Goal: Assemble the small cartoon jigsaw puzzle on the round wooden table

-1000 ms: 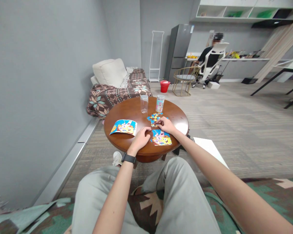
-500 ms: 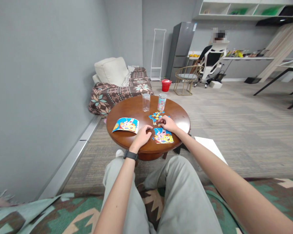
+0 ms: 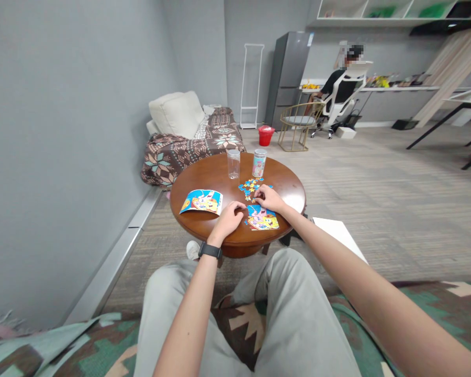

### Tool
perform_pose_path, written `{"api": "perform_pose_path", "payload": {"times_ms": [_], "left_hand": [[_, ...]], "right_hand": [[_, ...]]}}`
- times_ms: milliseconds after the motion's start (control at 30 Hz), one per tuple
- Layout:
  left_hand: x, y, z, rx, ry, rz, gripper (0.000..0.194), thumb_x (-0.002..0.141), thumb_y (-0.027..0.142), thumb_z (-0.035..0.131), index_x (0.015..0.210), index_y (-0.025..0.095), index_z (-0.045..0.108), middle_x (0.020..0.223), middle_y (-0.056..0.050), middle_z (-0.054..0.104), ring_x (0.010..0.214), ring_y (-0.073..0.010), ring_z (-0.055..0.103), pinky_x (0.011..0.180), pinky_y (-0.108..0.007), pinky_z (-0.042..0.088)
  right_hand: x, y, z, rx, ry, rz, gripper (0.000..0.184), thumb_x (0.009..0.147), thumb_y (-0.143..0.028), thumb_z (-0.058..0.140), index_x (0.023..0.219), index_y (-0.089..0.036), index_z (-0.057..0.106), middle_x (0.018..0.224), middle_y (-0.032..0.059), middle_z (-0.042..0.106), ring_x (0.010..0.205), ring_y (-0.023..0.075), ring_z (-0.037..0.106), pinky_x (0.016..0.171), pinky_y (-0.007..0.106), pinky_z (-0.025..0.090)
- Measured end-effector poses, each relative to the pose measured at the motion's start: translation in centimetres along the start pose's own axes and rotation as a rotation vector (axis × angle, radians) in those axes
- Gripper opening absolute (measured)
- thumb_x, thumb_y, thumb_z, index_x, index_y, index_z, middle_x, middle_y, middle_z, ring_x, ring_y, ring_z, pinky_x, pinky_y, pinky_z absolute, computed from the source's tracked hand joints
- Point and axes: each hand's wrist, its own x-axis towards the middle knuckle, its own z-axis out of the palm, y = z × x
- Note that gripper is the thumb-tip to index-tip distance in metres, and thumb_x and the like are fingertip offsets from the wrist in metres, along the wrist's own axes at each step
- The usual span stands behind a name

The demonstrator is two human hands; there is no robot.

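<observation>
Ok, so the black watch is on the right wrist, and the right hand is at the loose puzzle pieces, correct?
Not quite: the head view shows the black watch on the left wrist, not the right. The right hand is at the loose puzzle pieces, as you said.
</observation>
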Motion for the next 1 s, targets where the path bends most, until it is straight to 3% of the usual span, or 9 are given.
{"api": "perform_pose_path", "payload": {"times_ms": [100,333,533,700,800,1000], "left_hand": [[0.0,0.0,-0.1,-0.003,0.002,0.004,0.027,0.079,0.003,0.048,0.095,0.017,0.064,0.108,-0.006,0.068,0.107,-0.0190,0.063,0.104,-0.036,0.046],[0.0,0.0,-0.2,-0.005,-0.002,0.007,0.027,0.078,0.003,0.048,0.094,0.018,0.064,0.107,-0.006,0.069,0.107,-0.0192,0.063,0.104,-0.038,0.047],[0.0,0.1,-0.1,-0.016,-0.007,0.001,0.027,0.079,0.004,0.048,0.094,0.018,0.066,0.105,-0.005,0.069,0.105,-0.0191,0.062,0.102,-0.037,0.048],[-0.4,0.5,-0.3,0.077,0.080,-0.002,0.025,0.076,0.004,0.049,0.082,0.018,0.069,0.088,-0.003,0.064,0.084,-0.0159,0.061,0.087,-0.031,0.051],[-0.8,0.7,-0.6,0.109,0.142,-0.027,0.024,0.076,0.006,0.051,0.074,0.019,0.072,0.078,-0.002,0.057,0.075,-0.0146,0.057,0.080,-0.028,0.050],[-1.1,0.9,-0.9,0.069,0.041,-0.027,0.030,0.080,0.012,0.050,0.071,0.020,0.078,0.071,0.000,0.052,0.068,-0.0125,0.053,0.071,-0.025,0.046]], "right_hand": [[0.0,0.0,0.0,0.013,-0.010,-0.016,0.019,0.072,-0.013,0.065,0.089,-0.020,0.068,0.087,0.0016,0.059,0.079,0.0163,0.057,0.078,0.030,0.046],[0.1,0.1,0.1,-0.022,-0.019,-0.006,0.007,0.074,-0.017,0.066,0.080,-0.020,0.067,0.086,0.0015,0.059,0.075,0.0151,0.056,0.077,0.029,0.046],[0.2,0.3,-0.1,0.044,-0.008,0.035,0.009,0.070,-0.022,0.068,0.073,-0.019,0.060,0.078,-0.0007,0.060,0.069,0.0138,0.053,0.070,0.027,0.044],[0.2,-0.1,-0.8,0.204,-0.026,0.112,0.015,0.071,-0.033,0.067,0.069,-0.020,0.060,0.058,-0.0045,0.055,0.056,0.0123,0.048,0.061,0.026,0.040],[0.1,-0.1,-0.8,0.345,-0.002,0.144,0.019,0.071,-0.037,0.066,0.072,-0.019,0.060,0.059,-0.0029,0.059,0.055,0.0125,0.050,0.058,0.026,0.040],[0.3,0.2,-1.0,0.326,0.064,0.166,0.019,0.076,-0.032,0.060,0.080,-0.017,0.071,0.067,0.0024,0.069,0.061,0.0151,0.058,0.063,0.027,0.046]]}}
